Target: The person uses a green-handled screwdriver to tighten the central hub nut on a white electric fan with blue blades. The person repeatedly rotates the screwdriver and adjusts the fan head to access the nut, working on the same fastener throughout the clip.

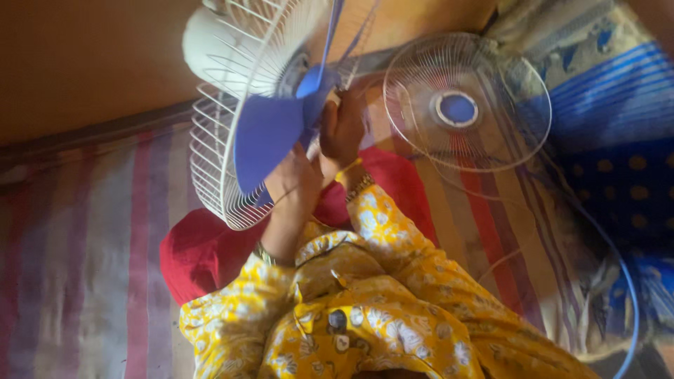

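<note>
So the blue fan blade (pixel 270 133) sits just far-left of both hands, inside the white rear guard (pixel 210 154), hub up by the fingers. Right hand (pixel 342 126) is nearer, fingers curled on the hub. Left hand (pixel 293 184) is pressed behind the blade (grip hidden, can't tell). Front guard (pixel 467 102) lies off to the right.
</note>
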